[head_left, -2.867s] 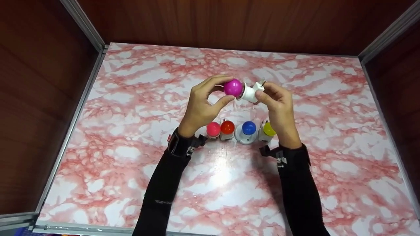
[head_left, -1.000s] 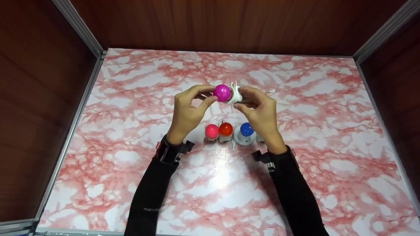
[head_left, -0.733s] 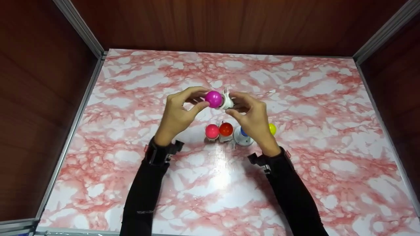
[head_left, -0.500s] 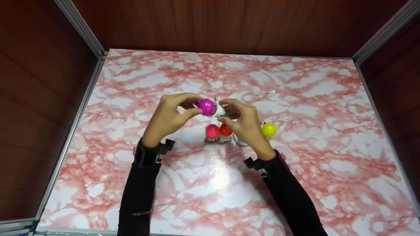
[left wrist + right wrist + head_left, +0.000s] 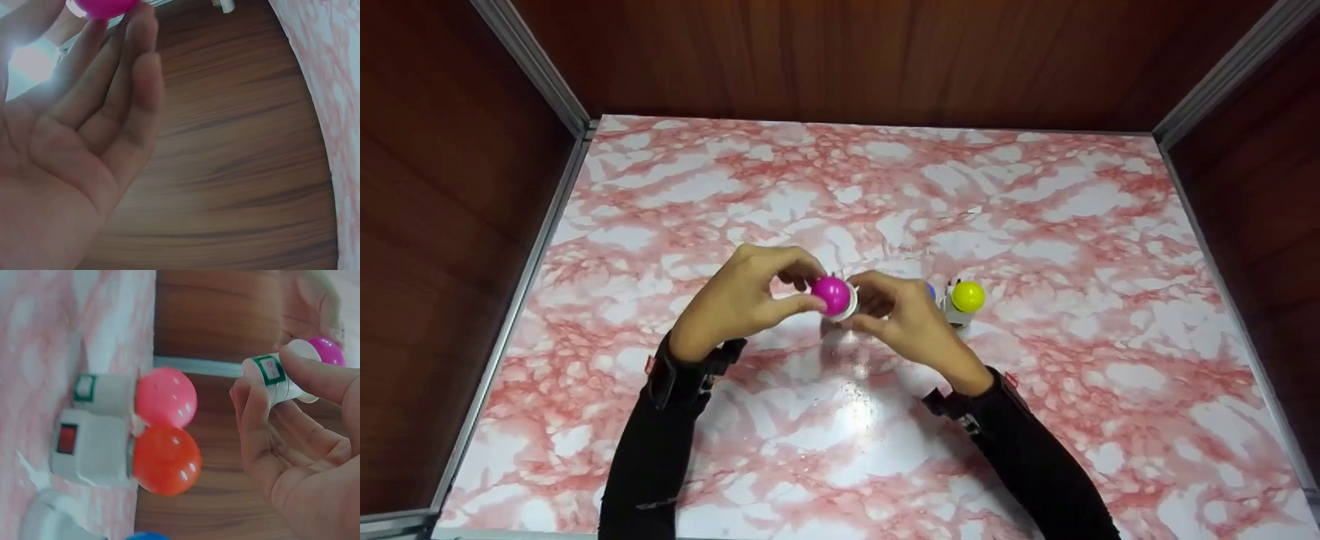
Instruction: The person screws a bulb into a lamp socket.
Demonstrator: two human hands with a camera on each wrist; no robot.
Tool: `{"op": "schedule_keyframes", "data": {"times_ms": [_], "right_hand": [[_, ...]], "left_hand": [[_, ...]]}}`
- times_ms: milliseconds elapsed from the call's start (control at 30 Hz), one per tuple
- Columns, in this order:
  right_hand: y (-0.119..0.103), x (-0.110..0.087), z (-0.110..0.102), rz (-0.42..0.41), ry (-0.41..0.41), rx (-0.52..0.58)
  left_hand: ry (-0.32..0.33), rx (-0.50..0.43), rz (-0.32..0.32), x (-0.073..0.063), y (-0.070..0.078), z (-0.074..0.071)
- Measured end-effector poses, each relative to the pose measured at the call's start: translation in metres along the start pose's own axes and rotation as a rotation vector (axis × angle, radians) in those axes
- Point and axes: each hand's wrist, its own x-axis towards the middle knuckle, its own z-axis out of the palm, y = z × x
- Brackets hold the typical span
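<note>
Between thumb and fingers, my left hand (image 5: 739,296) pinches a magenta light bulb (image 5: 831,297). My right hand (image 5: 911,322) grips the white bulb socket (image 5: 275,377), which carries a green-edged label in the right wrist view. The bulb's base end sits at the socket's mouth, its threads hidden from sight. Both hands are above the row of bulbs. Below them in the right wrist view, a pink bulb (image 5: 167,398) and an orange-red bulb (image 5: 167,460) stand in white holders; the head view has these two hidden. Only the top of the left wrist view catches the magenta bulb.
A yellow bulb (image 5: 968,296) in a white holder stands right of my right hand. The blue bulb (image 5: 931,291) is mostly covered by that hand. The pink-and-white marbled table (image 5: 1072,247) is bounded by brown wooden panels (image 5: 870,60) with metal edging.
Both hands have come left and nearer to me with the magenta bulb and socket. They now cover the pink and orange-red bulbs in the head view; the yellow bulb is uncovered.
</note>
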Motion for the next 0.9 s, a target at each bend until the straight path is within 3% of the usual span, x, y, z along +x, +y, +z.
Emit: {"op": "schedule_keyframes", "data": {"times_ms": [233, 500, 900], "right_hand": [[0.002, -0.003, 0.018, 0.047, -0.110, 0.044], [0.007, -0.005, 0.038, 0.047, -0.159, 0.001], [0.030, -0.009, 0.061, 0.071, -0.146, -0.081]], "left_hand": [[-0.149, 0.060, -0.070, -0.013, 0.006, -0.008], [-0.290, 0.067, -0.182, -0.012, -0.002, -0.012], [-0.445, 0.134, -0.271, -0.005, -0.028, 0.006]]}}
